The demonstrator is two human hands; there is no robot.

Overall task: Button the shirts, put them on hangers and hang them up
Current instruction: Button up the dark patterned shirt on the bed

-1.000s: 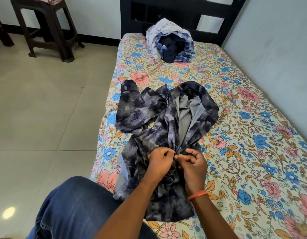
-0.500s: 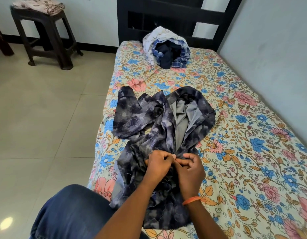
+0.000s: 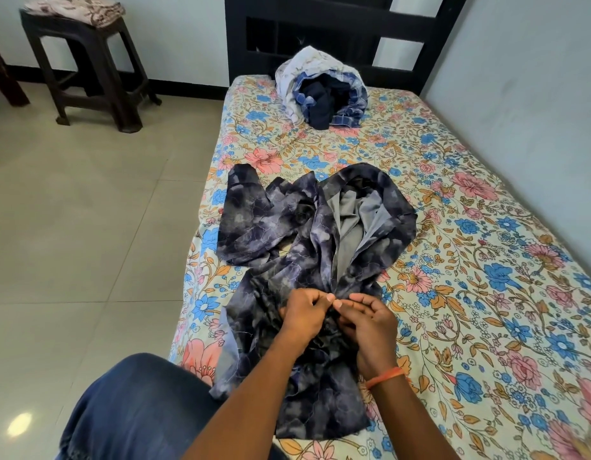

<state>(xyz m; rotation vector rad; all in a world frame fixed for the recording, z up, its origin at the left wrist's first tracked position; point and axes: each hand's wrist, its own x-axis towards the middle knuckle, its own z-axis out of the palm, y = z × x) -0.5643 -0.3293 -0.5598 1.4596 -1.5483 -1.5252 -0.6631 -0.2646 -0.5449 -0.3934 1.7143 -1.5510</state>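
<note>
Both hands, left hand (image 3: 305, 315) and right hand (image 3: 370, 323), pinch the front edges of a crumpled dark flowered shirt (image 3: 307, 227), grey inside, on the bed (image 3: 486, 260).

Bed (image 3: 486, 227) covered by a floral sheet, dark headboard (image 3: 337, 24) at the far end. A dark patterned shirt (image 3: 287, 234) lies rumpled near the front; a bundle of clothes (image 3: 320, 88) sits by the headboard.

Navy floral shirt (image 3: 307, 227), multicolour floral bedsheet (image 3: 486, 260)
</note>
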